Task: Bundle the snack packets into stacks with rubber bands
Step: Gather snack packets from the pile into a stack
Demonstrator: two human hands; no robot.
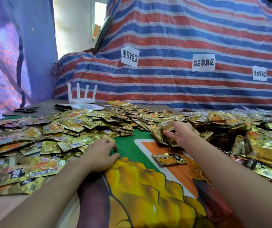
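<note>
Head camera: a person's left hand (pixel 101 155) lies palm down on a green, orange and yellow printed cloth (pixel 128 150). The fingers are loosely spread and hold nothing. Their tips touch the edge of a broad heap of gold foil snack packets (pixel 66 127), which spreads to the left of that hand and beyond it.

The right hand (pixel 183 134) reaches farther out into the heap, with thumb and fingers closed round a small gold packet (pixel 169 127). Just below its fingertips, a row of packets standing on edge (pixel 159 135) leans against the pile.

Between the two forearms, nearer the right one, a single gold packet (pixel 169 158) lies flat on the cloth. A tangle of thin yellow rubber bands (pixel 197 173) shows just beside the right forearm, partly hidden by it. To the right of that arm lie thick stacks of packets (pixel 260 152).

Beyond the left hand, past the heap, stand a white four-antenna router (pixel 81 97) and a pair of black scissors (pixel 25 110). A red, blue and white striped tarpaulin (pixel 181 38) behind carries white paper labels (pixel 130 56).
</note>
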